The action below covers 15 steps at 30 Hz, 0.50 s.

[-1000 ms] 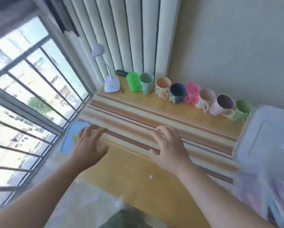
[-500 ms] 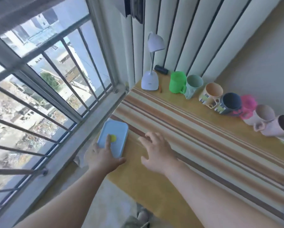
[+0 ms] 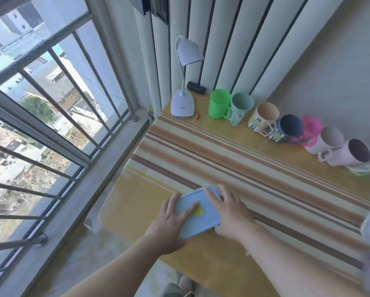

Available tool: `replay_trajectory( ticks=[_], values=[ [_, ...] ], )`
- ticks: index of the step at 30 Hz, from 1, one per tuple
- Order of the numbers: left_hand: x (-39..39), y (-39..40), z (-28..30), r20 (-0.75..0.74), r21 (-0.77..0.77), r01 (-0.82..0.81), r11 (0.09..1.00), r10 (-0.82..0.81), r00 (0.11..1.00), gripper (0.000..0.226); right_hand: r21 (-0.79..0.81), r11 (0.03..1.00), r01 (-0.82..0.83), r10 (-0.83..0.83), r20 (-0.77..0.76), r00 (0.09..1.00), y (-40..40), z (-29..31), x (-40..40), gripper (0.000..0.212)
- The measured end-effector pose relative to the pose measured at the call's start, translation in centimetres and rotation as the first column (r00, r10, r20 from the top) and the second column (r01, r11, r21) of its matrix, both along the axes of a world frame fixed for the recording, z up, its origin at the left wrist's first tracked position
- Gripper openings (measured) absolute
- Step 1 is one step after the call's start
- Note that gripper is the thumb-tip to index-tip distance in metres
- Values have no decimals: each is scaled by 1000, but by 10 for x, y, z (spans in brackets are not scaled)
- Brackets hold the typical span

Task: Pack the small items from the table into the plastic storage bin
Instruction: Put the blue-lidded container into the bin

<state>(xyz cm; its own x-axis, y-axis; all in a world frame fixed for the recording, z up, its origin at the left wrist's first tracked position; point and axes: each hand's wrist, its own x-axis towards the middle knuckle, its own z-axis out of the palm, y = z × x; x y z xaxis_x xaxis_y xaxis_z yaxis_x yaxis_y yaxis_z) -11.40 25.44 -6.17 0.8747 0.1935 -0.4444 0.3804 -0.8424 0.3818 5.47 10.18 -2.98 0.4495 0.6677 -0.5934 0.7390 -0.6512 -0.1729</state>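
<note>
Spanning the scene, the striped table (image 3: 233, 159) was seen first; near its near-left edge a flat blue box (image 3: 198, 212) was clasped between the left hand (image 3: 169, 221) and right hand (image 3: 229, 211). It was judged light, stiff, slippery, best gripped by its long edges.

smooth plastic lid (image 3: 198, 213), striped cloth (image 3: 244, 168)
</note>
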Motion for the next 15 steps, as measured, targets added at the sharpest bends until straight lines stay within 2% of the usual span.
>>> replay_trajectory(
  ticks=[3,7,9,12,13,15],
  values=[
    [9,10,2,-30,26,221,975,-220,975,113,-48,997,-57,57,-7,998,-18,-7,2,118],
    [12,14,6,-54,38,249,968,-246,968,123,1,998,-56,56,-5,998,-29,-15,0,121],
    [9,11,7,-53,-70,133,989,-136,989,129,30,999,-31,33,-49,998,-28,-16,-1,123],
    [1,9,4,-35,-204,-227,952,224,974,129,64,998,7,-1,-98,995,-23,-11,-2,125],
    [0,9,2,-47,-212,-295,932,292,955,129,68,998,2,5,-93,996,-22,-8,-2,127],
    [-2,10,0,-122,-235,-328,915,307,944,128,61,998,-13,17,-77,997,-20,-6,-3,129]
  ],
)
